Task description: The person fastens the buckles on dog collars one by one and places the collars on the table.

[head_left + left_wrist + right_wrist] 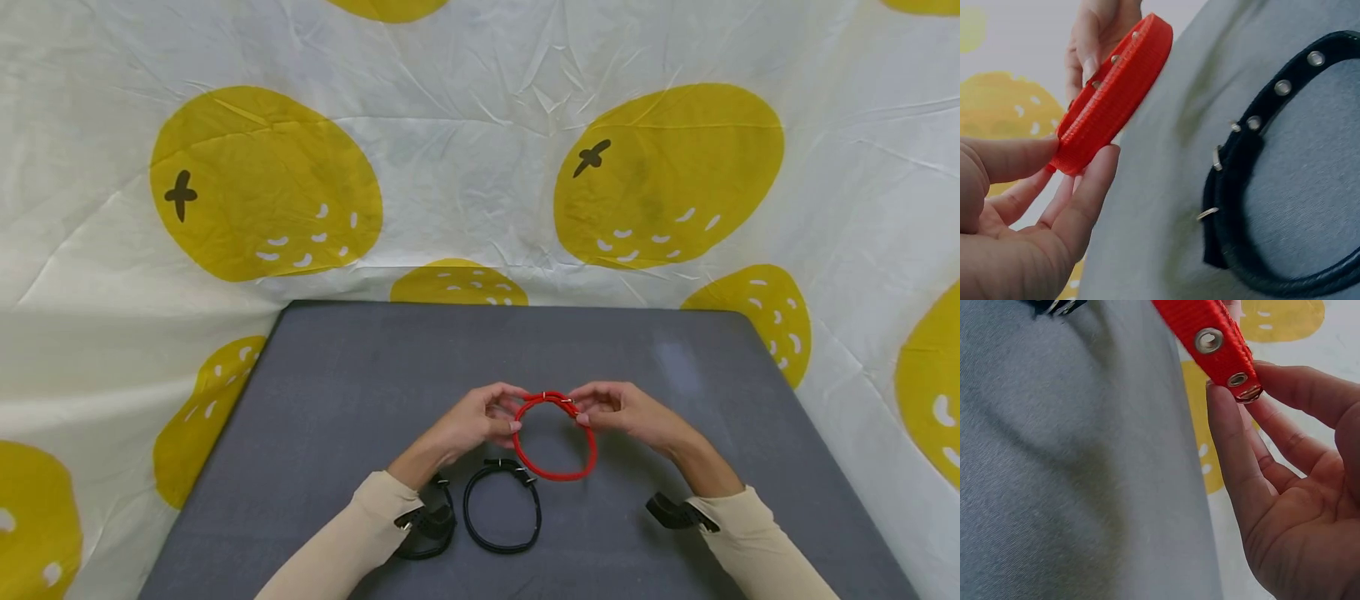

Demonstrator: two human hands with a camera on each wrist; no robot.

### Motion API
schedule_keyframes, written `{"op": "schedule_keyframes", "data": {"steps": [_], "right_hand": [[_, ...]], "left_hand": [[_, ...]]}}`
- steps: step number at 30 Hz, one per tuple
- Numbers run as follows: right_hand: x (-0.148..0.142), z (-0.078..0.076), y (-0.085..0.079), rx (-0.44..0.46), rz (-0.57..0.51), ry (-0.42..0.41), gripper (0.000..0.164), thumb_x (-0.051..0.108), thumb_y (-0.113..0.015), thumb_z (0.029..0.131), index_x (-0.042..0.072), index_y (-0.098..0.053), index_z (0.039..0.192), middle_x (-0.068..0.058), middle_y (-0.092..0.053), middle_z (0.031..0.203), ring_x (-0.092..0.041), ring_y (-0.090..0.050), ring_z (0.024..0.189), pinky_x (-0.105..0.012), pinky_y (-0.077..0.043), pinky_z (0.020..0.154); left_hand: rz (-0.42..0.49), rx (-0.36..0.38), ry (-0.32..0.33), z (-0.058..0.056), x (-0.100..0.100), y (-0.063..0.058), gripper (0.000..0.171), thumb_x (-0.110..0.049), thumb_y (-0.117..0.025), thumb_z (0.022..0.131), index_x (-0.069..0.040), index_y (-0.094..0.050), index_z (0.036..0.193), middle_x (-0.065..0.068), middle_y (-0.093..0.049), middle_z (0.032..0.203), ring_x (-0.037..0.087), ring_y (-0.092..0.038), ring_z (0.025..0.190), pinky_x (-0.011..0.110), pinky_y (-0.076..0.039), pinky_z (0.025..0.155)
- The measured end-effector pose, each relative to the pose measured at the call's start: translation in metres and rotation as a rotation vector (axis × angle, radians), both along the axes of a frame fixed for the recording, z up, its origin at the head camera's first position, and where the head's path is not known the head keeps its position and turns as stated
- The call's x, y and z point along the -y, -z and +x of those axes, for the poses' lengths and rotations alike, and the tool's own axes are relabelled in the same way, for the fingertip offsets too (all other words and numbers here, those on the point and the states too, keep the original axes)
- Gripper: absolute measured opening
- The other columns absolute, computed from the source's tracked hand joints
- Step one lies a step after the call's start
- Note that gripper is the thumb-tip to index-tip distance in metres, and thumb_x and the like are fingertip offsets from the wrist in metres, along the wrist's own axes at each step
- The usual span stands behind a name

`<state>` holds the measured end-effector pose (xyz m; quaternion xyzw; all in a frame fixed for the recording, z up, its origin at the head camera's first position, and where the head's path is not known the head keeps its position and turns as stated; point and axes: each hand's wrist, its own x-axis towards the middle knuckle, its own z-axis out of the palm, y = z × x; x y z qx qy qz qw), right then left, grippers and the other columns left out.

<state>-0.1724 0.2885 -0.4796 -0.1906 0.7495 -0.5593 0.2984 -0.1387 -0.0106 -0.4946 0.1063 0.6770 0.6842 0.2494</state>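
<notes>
Both hands hold a red collar (556, 477), buckled into a ring, above the table. My left hand (476, 421) pinches its left side between thumb and fingers. On the other side, the thumb and fingers of my right hand (626, 410) pinch the strap near the buckle. Metal eyelets line the red strap in the right wrist view. A black collar (504, 549), also closed into a ring, lies on the table just below the red one. Further left lies a second black collar (425, 554), partly hidden by the left wrist.
The dark grey table (420, 358) reaches back to a white cloth (465, 192) printed with yellow fruit shapes. Each wrist wears a black camera mount, the right one (675, 512) hanging just above the tabletop.
</notes>
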Motion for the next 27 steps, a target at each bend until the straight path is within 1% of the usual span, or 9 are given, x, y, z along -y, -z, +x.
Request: {"op": "schedule_keyframes", "data": {"steps": [2,4,8,10,14,19,24,27], "right_hand": [[-0.002,0.001,0.004,0.01,0.008,0.0,0.04,0.015,-0.068,0.098,-0.001,-0.059,0.134,-0.037,-0.061,0.124,-0.049,-0.063,0.11,-0.033,-0.058,0.089],[-0.005,0.001,0.007,0.019,0.015,0.0,0.04,0.015,-0.068,0.098,-0.002,-0.059,0.133,-0.037,-0.06,0.124,-0.049,-0.064,0.109,-0.033,-0.058,0.088],[-0.011,0.002,0.013,0.044,0.027,0.004,0.041,0.014,-0.068,0.098,-0.004,-0.057,0.133,-0.036,-0.061,0.121,-0.047,-0.065,0.108,-0.034,-0.059,0.086],[-0.015,0.002,0.016,0.051,0.03,-0.003,0.041,0.013,-0.068,0.097,-0.006,-0.057,0.132,-0.036,-0.062,0.12,-0.047,-0.065,0.106,-0.035,-0.059,0.085],[-0.021,0.003,0.021,0.079,0.028,-0.018,0.038,0.01,-0.067,0.097,-0.009,-0.057,0.128,-0.036,-0.063,0.117,-0.046,-0.067,0.103,-0.037,-0.06,0.084],[-0.027,0.006,0.026,0.115,0.018,-0.027,0.039,0.01,-0.07,0.096,-0.009,-0.057,0.127,-0.036,-0.063,0.116,-0.043,-0.067,0.102,-0.039,-0.06,0.084],[-0.032,0.005,0.03,0.136,0.002,-0.046,0.043,0.008,-0.069,0.096,-0.009,-0.053,0.132,-0.036,-0.061,0.118,-0.04,-0.067,0.102,-0.04,-0.06,0.084],[-0.035,0.005,0.033,0.13,-0.016,-0.07,0.046,0.006,-0.069,0.096,-0.008,-0.051,0.136,-0.036,-0.06,0.117,-0.039,-0.068,0.102,-0.04,-0.06,0.084]], "left_hand": [[0.0,0.006,-0.002,0.001,-0.004,0.003,0.044,0.004,-0.067,0.095,-0.007,-0.06,0.137,0.031,-0.055,0.125,0.042,-0.067,0.101,0.046,-0.061,0.078],[0.0,0.017,-0.004,0.002,-0.007,0.006,0.043,0.004,-0.067,0.094,-0.008,-0.061,0.135,0.034,-0.054,0.127,0.048,-0.065,0.104,0.047,-0.061,0.079],[0.001,0.033,0.001,0.003,-0.014,0.01,0.043,0.004,-0.068,0.094,-0.008,-0.062,0.134,0.036,-0.053,0.128,0.05,-0.064,0.105,0.047,-0.061,0.078],[0.007,0.039,0.004,0.004,-0.018,0.012,0.043,0.005,-0.068,0.093,-0.007,-0.062,0.134,0.037,-0.053,0.126,0.048,-0.066,0.103,0.047,-0.061,0.078],[0.013,0.057,0.009,0.005,-0.025,0.016,0.042,0.007,-0.068,0.092,-0.004,-0.063,0.132,0.037,-0.055,0.123,0.039,-0.07,0.093,0.049,-0.061,0.078],[0.021,0.084,0.014,0.005,-0.03,0.019,0.042,0.012,-0.068,0.09,-0.002,-0.065,0.129,0.036,-0.058,0.119,0.028,-0.071,0.084,0.048,-0.061,0.079],[0.012,0.09,0.02,0.002,-0.033,0.023,0.044,0.014,-0.071,0.086,-0.003,-0.066,0.127,0.028,-0.062,0.112,0.018,-0.068,0.078,0.048,-0.061,0.078],[-0.019,0.067,0.022,0.0,-0.035,0.027,0.045,0.014,-0.074,0.084,-0.004,-0.068,0.125,0.022,-0.065,0.108,0.016,-0.068,0.08,0.042,-0.062,0.075]]}}
